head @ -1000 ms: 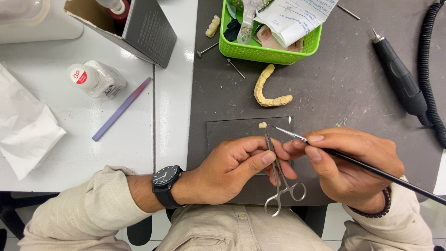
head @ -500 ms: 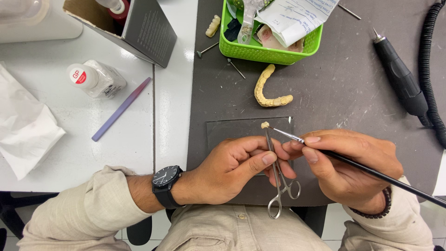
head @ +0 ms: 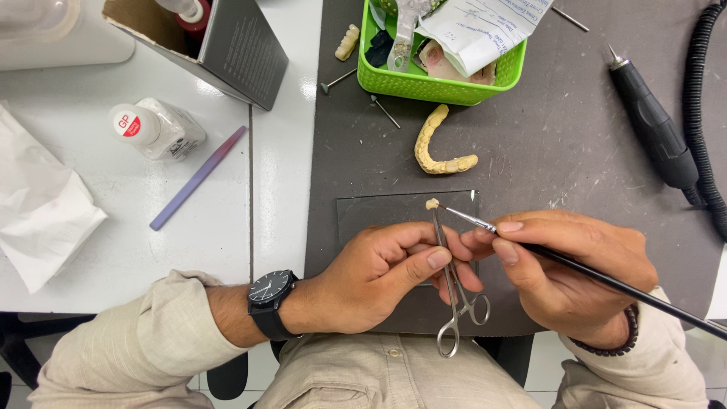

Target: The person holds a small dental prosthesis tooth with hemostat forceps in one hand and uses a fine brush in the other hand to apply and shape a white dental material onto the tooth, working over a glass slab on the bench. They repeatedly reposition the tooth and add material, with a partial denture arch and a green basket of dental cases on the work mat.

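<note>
Work surface: a white bench (head: 151,250) on my left meets one dark grey mat (head: 575,151) on my right, with one smaller dark slab (head: 379,212) lying on the mat just ahead of my hands.

My left hand (head: 379,276) is closed around one pair of steel forceps (head: 454,288); thumb and fingers pinch the shanks, and the two ring handles hang free below my fingers. The forceps' tip clamps one small cream tooth crown (head: 432,203), held above the slab's far edge.

My right hand (head: 568,273) is closed in a pen grip on one fine brush (head: 606,276) with a black handle and metal ferrule; its tip touches the crown from the right. The handle runs out past my right wrist toward the lower right corner.

Beyond the slab lies one cream arch-shaped dental cast (head: 438,148). Behind it stands one green basket (head: 447,76) holding papers and casts. One cream tooth bridge (head: 347,42) and two metal pins (head: 363,95) lie left of the basket. One black rotary handpiece (head: 655,129) lies at far right beside its coiled cord (head: 700,113).

On the white bench: one clear bottle (head: 155,130) lying on its side, one purple stick (head: 198,178), one crumpled white tissue (head: 38,220), one open dark box (head: 227,45). One black watch (head: 269,299) sits on my left wrist.
</note>
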Tool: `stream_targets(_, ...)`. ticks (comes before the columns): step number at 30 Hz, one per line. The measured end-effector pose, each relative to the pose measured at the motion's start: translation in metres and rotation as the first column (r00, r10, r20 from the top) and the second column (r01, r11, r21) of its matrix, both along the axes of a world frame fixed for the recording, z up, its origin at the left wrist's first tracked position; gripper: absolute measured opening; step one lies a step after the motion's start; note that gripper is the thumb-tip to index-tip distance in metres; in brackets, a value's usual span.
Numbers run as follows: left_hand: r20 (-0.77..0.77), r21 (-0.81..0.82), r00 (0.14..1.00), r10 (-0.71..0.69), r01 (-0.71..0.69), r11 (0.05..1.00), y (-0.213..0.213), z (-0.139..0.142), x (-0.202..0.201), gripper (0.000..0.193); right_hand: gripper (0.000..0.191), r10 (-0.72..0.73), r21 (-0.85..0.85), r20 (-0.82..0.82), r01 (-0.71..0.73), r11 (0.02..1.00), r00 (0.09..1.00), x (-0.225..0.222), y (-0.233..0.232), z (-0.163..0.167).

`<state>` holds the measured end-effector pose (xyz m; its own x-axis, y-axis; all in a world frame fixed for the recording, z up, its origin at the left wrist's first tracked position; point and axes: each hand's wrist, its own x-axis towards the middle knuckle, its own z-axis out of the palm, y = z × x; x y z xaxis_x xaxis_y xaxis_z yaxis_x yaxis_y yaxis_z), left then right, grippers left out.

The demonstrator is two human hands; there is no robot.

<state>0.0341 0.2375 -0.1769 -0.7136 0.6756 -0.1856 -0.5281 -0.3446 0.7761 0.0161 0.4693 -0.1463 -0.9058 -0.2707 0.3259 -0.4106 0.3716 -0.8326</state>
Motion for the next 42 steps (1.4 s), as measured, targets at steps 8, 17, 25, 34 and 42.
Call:
stream_targets(8, 0.023, 0.015, 1.0, 0.002, -0.003, 1.0, 0.0, -0.001, 0.001, 0.028, 0.01, 0.006, 0.021, 0.014, -0.006, 1.0, 1.0, -0.001, -0.001, 0.002)
stream_targets(17, 0.014, 0.002, 1.0, 0.002, -0.002, 1.0, 0.0, 0.0, 0.0, 0.028, 0.01, 0.019, 0.014, 0.006, -0.019, 1.0, 1.0, -0.003, -0.002, 0.004)
stream_targets(25, 0.006, -0.001, 1.0, 0.0, 0.0, 1.0, 0.0, 0.001, -0.001, 0.028, 0.009, 0.028, -0.021, 0.021, -0.028, 0.999, 0.999, -0.003, -0.003, 0.004)
stream_targets(34, 0.078, 0.071, 0.997, 0.01, -0.016, 0.997, -0.001, 0.0, 0.001, 0.03, 0.011, -0.115, 0.063, -0.138, 0.124, 0.99, 0.984, -0.018, 0.014, -0.008)
stream_targets(42, 0.047, 0.043, 0.999, 0.026, -0.028, 0.999, -0.004, 0.003, 0.001, 0.03, 0.019, -0.057, 0.507, -0.289, 0.203, 0.838, 0.956, -0.033, 0.007, 0.001)
